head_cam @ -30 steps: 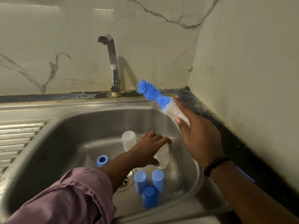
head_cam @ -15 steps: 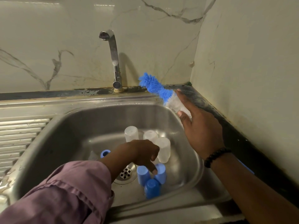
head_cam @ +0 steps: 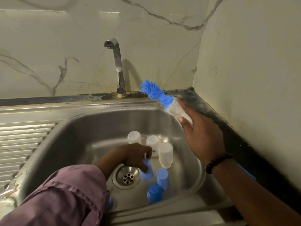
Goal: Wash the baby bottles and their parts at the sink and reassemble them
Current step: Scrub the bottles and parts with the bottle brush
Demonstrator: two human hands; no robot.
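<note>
Three clear baby bottles (head_cam: 165, 154) stand upside down in the steel sink (head_cam: 78, 139). Blue caps lie near the drain (head_cam: 128, 176); two of them (head_cam: 162, 178) stand free at the front. My left hand (head_cam: 135, 156) reaches down into the basin and its fingers close on one blue cap (head_cam: 147, 171) beside the drain. My right hand (head_cam: 202, 132) rests at the sink's right rim, fingers wrapped on the white base of a blue bottle brush (head_cam: 154, 93) that points up and left toward the tap.
The tap (head_cam: 118, 66) stands at the back of the sink, no water running. A ribbed draining board (head_cam: 21, 144) lies to the left. A dark counter strip (head_cam: 228, 128) and marble wall close the right side. Another blue part (head_cam: 110, 203) peeks out by my left sleeve.
My left hand left the clear bottles and dropped toward the drain, closing on a blue cap. My right hand kept the brush in about the same place.
</note>
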